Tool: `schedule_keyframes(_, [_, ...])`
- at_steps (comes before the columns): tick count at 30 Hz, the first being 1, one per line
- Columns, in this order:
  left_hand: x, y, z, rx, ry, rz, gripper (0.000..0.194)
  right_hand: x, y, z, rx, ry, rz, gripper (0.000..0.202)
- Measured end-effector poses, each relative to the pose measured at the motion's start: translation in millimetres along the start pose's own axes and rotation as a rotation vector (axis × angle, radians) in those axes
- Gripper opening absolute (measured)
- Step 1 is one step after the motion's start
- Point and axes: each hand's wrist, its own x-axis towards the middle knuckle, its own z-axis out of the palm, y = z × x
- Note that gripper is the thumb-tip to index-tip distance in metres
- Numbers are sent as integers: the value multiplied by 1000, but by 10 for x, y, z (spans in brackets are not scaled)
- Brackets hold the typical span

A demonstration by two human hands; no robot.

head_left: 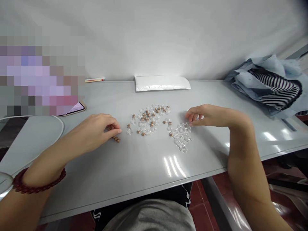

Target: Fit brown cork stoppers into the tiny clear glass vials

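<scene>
My left hand (103, 128) is closed, its thumb and index finger drawn together. Small brown corks (116, 139) lie beneath and beside its fingertips; what it pinches, if anything, is hidden. On the right, my right hand (202, 115) has its fingers curled toward the thumb, at the upper edge of a heap of tiny clear bottles (180, 138). Whatever lies between those fingertips is too small to make out. Between the hands is a spread of clear bottles with brown corks (146, 120). A few corked ones (170, 124) sit by the heap's left side.
A white padded packet (162, 83) rests against the wall at the back of the grey table (134, 170). A pen-like stick (94, 80) and a phone (77, 108) are at the left, near a white cable (60, 122). Blue striped-lined fabric (271, 83) lies at the right.
</scene>
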Motion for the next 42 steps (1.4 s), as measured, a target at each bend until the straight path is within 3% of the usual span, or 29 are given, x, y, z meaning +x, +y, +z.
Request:
schedule_keyframes(3, [-3, 33, -7, -2, -20, -49, 23, -2, 1, -1, -17, -17, 35, 23])
schedule_keyframes(7, [7, 171, -67, 3, -74, -217, 27, 19, -67, 11, -95, -41, 179, 13])
schedule_keyframes(14, [17, 413, -116, -77, -52, -344, 26, 123, -193, 92, -99, 79, 183, 6])
schedule_keyframes(18, [24, 480, -65, -130, 0, -303, 23, 139, -225, 98, 1, 117, 118, 6])
schedule_keyframes(24, [8, 642, 8, -211, 107, -185, 21, 133, -373, 182, 222, 314, -135, 13])
schedule_keyframes(27, [-3, 724, 43, -352, 108, -169, 20, 119, -544, 302, 436, 252, -242, 13])
schedule_keyframes(34, [-5, 785, 142, -596, 145, -161, 10, 142, -842, 585, 709, -54, -432, 21])
schedule_keyframes(42, [-18, 834, 245, -646, 232, 15, 8, 126, -950, 677, 731, -98, -457, 20])
